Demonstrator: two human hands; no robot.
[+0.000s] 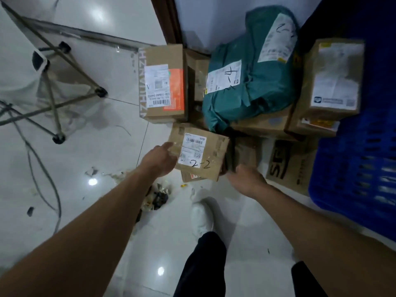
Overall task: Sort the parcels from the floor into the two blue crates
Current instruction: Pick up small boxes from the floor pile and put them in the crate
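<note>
One small brown cardboard box marked "2-2" [211, 155] was held by 2 hands: L hand [159, 159] fingers straight against its side, R hand [244, 179] fingers curled round its corner, near 1 blue plastic crate [353, 168].

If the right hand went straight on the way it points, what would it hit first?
Most likely the right side of the 2-2 box: the right hand points up-left in the picture at its near corner, fingertips about there. Blur hides whether they touch.
</note>
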